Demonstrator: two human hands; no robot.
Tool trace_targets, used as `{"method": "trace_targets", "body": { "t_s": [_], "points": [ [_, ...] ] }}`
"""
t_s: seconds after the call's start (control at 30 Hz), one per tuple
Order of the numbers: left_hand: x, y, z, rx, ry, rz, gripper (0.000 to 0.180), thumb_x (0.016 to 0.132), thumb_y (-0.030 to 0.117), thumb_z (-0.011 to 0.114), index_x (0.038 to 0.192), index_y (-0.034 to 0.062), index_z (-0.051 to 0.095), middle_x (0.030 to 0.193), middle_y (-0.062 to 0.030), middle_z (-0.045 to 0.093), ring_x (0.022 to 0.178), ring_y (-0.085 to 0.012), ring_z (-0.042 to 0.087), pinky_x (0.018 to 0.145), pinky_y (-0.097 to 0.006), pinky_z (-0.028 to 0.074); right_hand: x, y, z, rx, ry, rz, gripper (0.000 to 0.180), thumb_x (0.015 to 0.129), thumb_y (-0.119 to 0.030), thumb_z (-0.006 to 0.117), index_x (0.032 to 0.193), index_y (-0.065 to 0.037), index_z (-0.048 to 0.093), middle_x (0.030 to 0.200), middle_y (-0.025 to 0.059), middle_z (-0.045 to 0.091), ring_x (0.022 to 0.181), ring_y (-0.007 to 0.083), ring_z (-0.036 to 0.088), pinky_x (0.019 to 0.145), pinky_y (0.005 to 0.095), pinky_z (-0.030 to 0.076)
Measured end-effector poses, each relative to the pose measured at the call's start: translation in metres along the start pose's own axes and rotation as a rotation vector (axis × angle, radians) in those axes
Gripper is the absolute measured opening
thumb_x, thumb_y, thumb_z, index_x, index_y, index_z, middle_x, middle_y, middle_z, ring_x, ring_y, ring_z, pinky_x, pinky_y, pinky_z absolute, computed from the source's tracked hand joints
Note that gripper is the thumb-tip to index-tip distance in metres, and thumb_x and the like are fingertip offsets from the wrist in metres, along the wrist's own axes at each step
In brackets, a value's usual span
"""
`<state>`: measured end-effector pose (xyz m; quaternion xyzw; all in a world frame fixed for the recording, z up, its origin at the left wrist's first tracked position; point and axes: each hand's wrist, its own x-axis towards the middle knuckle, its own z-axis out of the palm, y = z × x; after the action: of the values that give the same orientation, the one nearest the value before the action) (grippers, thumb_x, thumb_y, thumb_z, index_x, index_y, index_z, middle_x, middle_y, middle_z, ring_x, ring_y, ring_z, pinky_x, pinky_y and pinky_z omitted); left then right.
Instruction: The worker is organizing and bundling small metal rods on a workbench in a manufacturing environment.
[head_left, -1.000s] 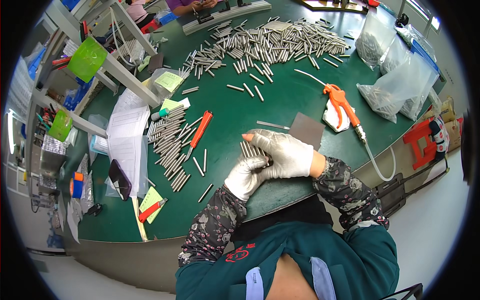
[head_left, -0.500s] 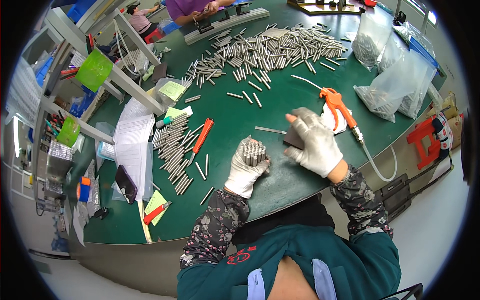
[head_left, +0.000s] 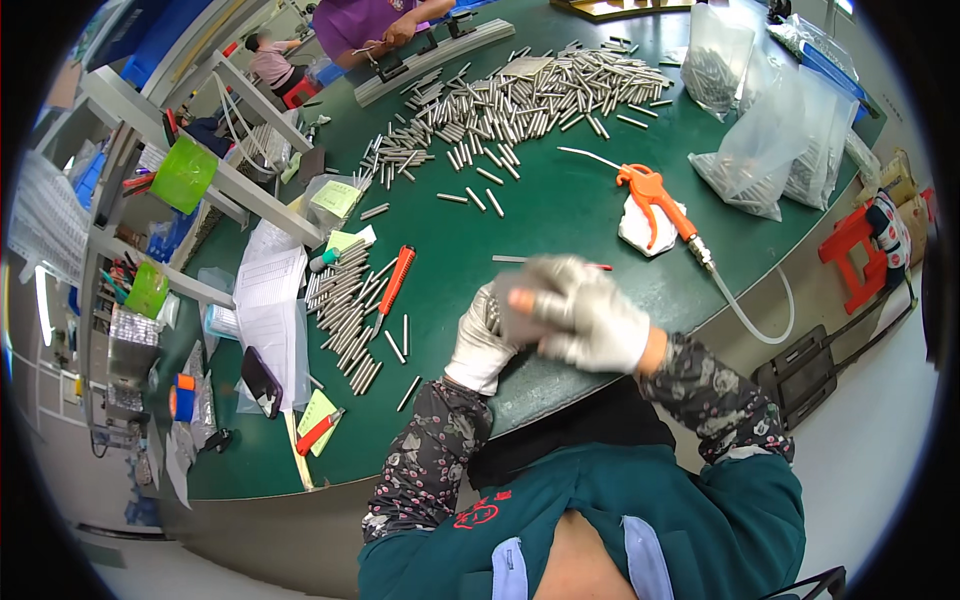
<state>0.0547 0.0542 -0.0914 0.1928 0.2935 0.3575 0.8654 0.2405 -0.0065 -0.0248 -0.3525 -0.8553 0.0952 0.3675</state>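
Note:
My left hand (head_left: 474, 348), in a white glove, is closed around a bundle of short metal pins, which is now almost wholly hidden. My right hand (head_left: 605, 325), gloved too and blurred, grips a dark flat block (head_left: 516, 325) against the top of that bundle. Just beyond my hands lies a thin metal strip (head_left: 508, 259), and a red end shows past the right hand's fingers. To the left, a pile of metal pins (head_left: 338, 305) rests beside an orange-handled knife (head_left: 399, 280).
A large heap of pins (head_left: 520, 100) covers the far table. An orange air gun (head_left: 655, 200) lies on a white cloth to the right, its hose trailing over the edge. Plastic bags of pins (head_left: 750, 165) stand behind. Papers (head_left: 268, 300) and a phone (head_left: 262, 380) lie left. A co-worker (head_left: 365, 25) sits opposite.
My right hand has lifted the dark block off the table and brought it left onto the pins in my left hand. The view has shifted slightly.

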Motion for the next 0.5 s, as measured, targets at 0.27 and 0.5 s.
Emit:
{"method": "trace_targets", "body": {
  "t_s": [0.27, 0.5],
  "points": [
    [-0.005, -0.004, 0.001, 0.856, -0.147, 0.412, 0.064, 0.067, -0.010, 0.061, 0.124, 0.0054, 0.036, 0.099, -0.0010, 0.055, 0.093, -0.0100, 0.054, 0.081, -0.023, 0.046, 0.009, 0.006, 0.004, -0.037, 0.045, 0.071, 0.049, 0.065, -0.022, 0.067, 0.112, -0.014, 0.056, 0.115, 0.0216, 0.046, 0.105, 0.0366, 0.045, 0.089, 0.0432, 0.037],
    [-0.007, -0.003, 0.005, 0.801, -0.034, 0.418, 0.056, 0.069, -0.005, 0.064, 0.120, 0.0052, 0.041, 0.104, -0.0044, 0.055, 0.094, -0.0148, 0.055, 0.082, -0.027, 0.046, 0.017, -0.001, 0.002, -0.011, -0.016, 0.023, 0.048, 0.065, -0.023, 0.065, 0.112, -0.014, 0.057, 0.115, 0.0217, 0.048, 0.105, 0.0365, 0.046, 0.091, 0.0408, 0.037]
  ]
}}
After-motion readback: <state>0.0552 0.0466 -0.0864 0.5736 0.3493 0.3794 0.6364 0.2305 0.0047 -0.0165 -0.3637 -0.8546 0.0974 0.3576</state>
